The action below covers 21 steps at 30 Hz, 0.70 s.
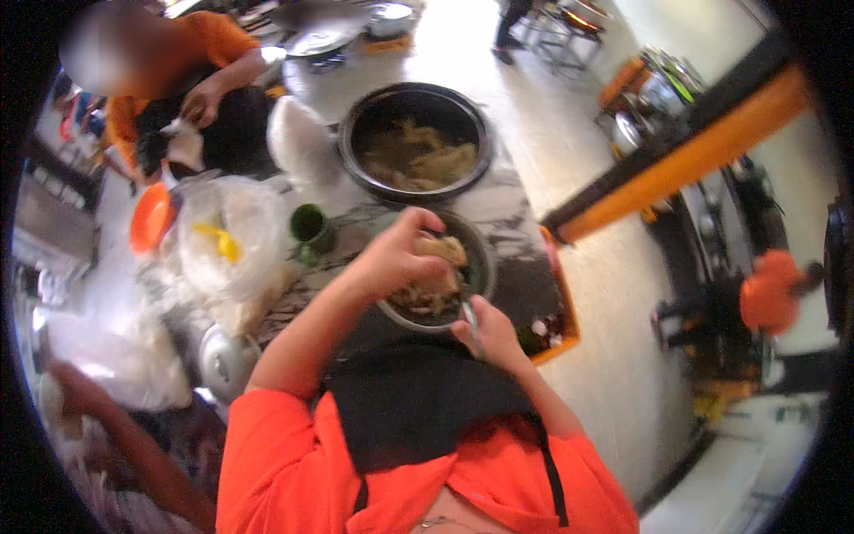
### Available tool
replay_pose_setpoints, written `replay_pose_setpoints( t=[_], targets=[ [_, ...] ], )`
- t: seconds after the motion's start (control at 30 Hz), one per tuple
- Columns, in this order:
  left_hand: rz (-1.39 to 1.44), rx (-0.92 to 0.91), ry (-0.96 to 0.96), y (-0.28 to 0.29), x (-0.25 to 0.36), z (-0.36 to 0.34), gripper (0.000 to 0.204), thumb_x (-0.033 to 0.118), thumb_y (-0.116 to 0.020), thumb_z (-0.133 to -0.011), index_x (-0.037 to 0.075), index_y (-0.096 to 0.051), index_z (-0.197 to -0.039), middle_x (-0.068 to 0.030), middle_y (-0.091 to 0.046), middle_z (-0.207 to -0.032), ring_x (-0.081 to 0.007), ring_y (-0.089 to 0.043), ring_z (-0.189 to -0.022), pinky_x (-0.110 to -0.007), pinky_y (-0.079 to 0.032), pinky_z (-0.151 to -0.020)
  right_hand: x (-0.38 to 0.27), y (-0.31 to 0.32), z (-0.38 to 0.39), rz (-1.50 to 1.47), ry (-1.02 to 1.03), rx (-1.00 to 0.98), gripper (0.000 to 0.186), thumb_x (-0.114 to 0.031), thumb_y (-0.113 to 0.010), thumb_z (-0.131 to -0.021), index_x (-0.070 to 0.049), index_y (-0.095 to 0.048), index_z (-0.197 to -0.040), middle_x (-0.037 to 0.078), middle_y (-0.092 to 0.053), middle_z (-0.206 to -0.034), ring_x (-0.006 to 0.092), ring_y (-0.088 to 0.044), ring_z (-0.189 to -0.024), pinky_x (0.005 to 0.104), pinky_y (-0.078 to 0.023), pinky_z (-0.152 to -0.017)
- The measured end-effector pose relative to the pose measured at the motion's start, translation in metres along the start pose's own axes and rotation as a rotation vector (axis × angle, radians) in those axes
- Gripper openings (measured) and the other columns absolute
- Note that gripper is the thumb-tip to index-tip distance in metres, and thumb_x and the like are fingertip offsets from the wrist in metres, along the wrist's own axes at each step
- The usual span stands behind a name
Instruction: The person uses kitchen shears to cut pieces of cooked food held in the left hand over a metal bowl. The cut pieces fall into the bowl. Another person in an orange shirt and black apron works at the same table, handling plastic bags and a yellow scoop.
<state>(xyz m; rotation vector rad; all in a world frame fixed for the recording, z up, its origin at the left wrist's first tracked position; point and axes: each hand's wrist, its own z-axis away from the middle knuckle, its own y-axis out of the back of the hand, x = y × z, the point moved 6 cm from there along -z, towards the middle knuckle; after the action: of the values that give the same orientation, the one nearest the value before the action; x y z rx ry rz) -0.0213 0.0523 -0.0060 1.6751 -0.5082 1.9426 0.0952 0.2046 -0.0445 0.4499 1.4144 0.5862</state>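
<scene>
**Both hands at a dark bowl of noodles**

The left hand (391, 258) is curled with its fingertips pinched on a clump of pale noodles (436, 276), lifted at the near bowl's upper left rim. The right hand (491, 334) is closed around a thin metal utensil (468, 313) at the lower rim of the same bowl; the utensil's working end is too blurred to make out.

The near bowl (480, 267) is dark and round, just right of the frame's centre, on a marbled counter (507, 214). Straight above it, in the upper middle, sits a larger dark pan (356, 142) also holding pale noodles. A small green cup (310, 227) stands just left of the near bowl, and beside that, left of centre, lies a heap of clear plastic bags (231, 231) with something yellow inside. An orange bowl (151, 218) sits at the left edge.

In the upper left, another person in an orange shirt (213, 44) works with their own hands near a dark bundle.
</scene>
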Motion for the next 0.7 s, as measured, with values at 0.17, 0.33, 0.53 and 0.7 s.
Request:
replay_pose_setpoints(
  t=[0.17,0.33,0.53,0.7],
  targets=[
    [-0.177,-0.023,0.025,-0.007,0.001,-0.002,0.06,0.022,-0.071,-0.067,0.007,-0.042,-0.117,-0.0119,-0.056,-0.101,-0.0205,-0.054,-0.095,-0.033,-0.045,-0.083,0.018,-0.005,0.002,-0.02,-0.044,-0.028,0.049,-0.05,-0.062,-0.079,-0.002,-0.05,-0.083,0.015,-0.056,-0.067,0.034,-0.054,-0.06,0.0386,-0.042,-0.057],
    [-0.089,0.007,-0.003,0.006,0.001,0.008,0.065,0.024,-0.073,-0.066,0.007,-0.042,-0.121,-0.0146,-0.056,-0.11,-0.0241,-0.054,-0.101,-0.033,-0.043,-0.087,0.0,-0.007,0.002,-0.158,0.063,-0.023,0.045,-0.046,-0.059,-0.084,-0.002,-0.053,-0.077,0.002,-0.055,-0.06,0.0119,-0.051,-0.057,0.0313,-0.041,-0.053],
    [-0.226,-0.035,-0.043,0.004,-0.011,0.004,0.074,0.02,-0.073,-0.065,0.004,-0.038,-0.128,-0.0162,-0.059,-0.108,-0.0272,-0.057,-0.101,-0.034,-0.044,-0.087,0.079,-0.027,-0.003,-0.376,-0.231,-0.118,0.041,-0.045,-0.052,-0.087,-0.006,-0.051,-0.074,0.003,-0.051,-0.06,0.0103,-0.048,-0.053,0.0267,-0.037,-0.046],
    [-0.321,0.088,-0.146,0.003,-0.032,-0.011,0.059,0.015,-0.069,-0.069,0.006,-0.045,-0.122,-0.0138,-0.064,-0.095,-0.0275,-0.062,-0.09,-0.036,-0.047,-0.079,0.056,-0.02,0.003,-0.619,-0.351,-0.217,0.059,-0.066,-0.039,-0.083,-0.008,-0.043,-0.07,0.0,-0.041,-0.055,0.0108,-0.042,-0.043,0.0257,-0.035,-0.039]
  ],
)
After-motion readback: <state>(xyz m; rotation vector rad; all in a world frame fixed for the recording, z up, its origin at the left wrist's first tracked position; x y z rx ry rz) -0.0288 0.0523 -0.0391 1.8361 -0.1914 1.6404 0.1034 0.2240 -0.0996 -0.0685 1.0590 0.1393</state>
